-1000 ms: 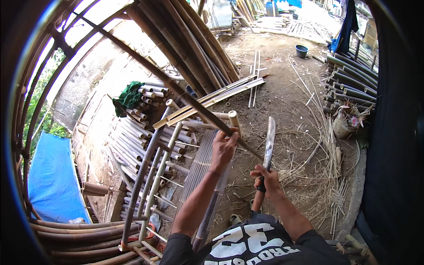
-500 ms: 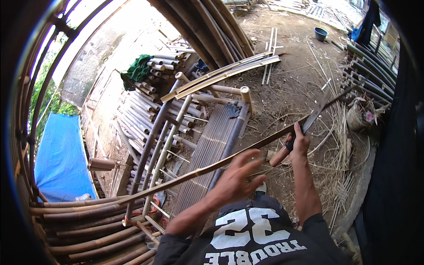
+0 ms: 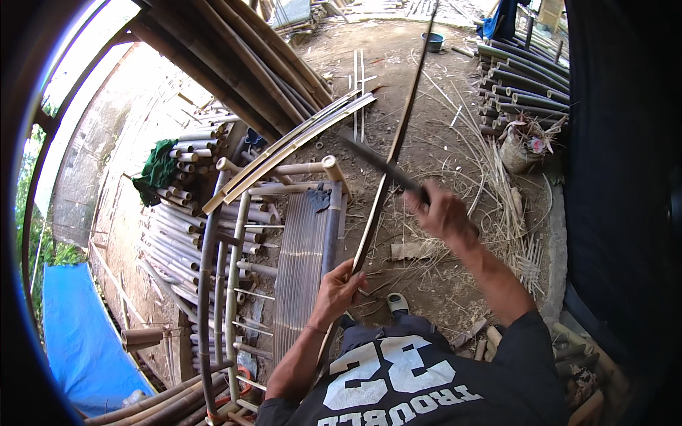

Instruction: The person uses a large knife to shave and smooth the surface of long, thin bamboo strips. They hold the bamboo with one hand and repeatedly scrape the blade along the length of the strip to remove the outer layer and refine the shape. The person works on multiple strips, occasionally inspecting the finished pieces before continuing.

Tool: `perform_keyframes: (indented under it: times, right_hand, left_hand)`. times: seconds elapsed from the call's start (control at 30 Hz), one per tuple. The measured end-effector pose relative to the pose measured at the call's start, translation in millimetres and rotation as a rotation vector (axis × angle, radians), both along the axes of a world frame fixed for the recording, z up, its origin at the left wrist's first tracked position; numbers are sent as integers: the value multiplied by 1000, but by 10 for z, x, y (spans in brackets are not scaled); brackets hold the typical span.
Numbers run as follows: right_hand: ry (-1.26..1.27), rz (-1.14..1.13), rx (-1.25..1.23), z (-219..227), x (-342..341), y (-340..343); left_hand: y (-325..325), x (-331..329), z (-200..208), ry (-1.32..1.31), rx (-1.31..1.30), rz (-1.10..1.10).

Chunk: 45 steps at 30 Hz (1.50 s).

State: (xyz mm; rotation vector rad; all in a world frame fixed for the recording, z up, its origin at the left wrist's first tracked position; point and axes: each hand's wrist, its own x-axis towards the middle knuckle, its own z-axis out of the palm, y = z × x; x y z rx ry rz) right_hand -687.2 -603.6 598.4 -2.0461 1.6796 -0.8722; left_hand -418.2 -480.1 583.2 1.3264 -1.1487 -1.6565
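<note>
A long split bamboo strip point(image 3: 374, 213) runs from beside my body up and away toward the far side. My left hand point(image 3: 339, 290) is closed around its near part, beside the bamboo bench point(image 3: 302, 241). In my right hand point(image 3: 446, 216) is a machete point(image 3: 373, 157), its dark blade pointing left and away. The blade crosses the strip in view, a little beyond the bench's far end; whether it touches the strip I cannot tell. My right fingers wrap the handle and hide most of it.
Pale split bamboo lengths point(image 3: 291, 153) lie across the bench's far end. Bamboo poles are stacked at left point(image 3: 170, 241) and far right point(image 3: 522, 89). Shavings point(image 3: 490, 181) litter the dirt floor at right. A dark cloth point(image 3: 319, 199) lies on the bench; a blue bucket point(image 3: 432, 42) stands far off.
My left hand, open before, has closed on the bamboo strip. The strip has swung to point away from me. My right hand has let go of the strip and keeps the machete.
</note>
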Motion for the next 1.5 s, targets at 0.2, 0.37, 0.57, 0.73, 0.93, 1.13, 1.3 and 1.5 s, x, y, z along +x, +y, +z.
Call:
perform_keyframes:
  times: [0.2,0.37,0.57,0.73,0.93,1.13,1.3,1.5]
  right_hand:
    - [190,226,-271,-350,523,568]
    - [144,31,-100,-355,398,190]
    - [279,-85,-67,-178,-283,-415]
    - [205,37,-110,-34,-39,-190]
    - [276,150,-247,234,-30,-230]
    - [256,98,-62,180,-253,-254]
    - [269,-145,-100,233,-465,-459]
    - [159,64,-100,15,-579,-395]
  left_hand:
    - [-280,-279,46,-281,-224,198]
    - [-55,-211,113,-478,-117,148]
    - [448,-60,135,-371,-137,144]
    - [458,40,119,-336,-176,178]
    - [553,52,216,-462,-202,130]
    - [742,57,197,-451,-179,133]
    - [827,139,118,-449,-179,73]
    - [717,91,181,52,42,26]
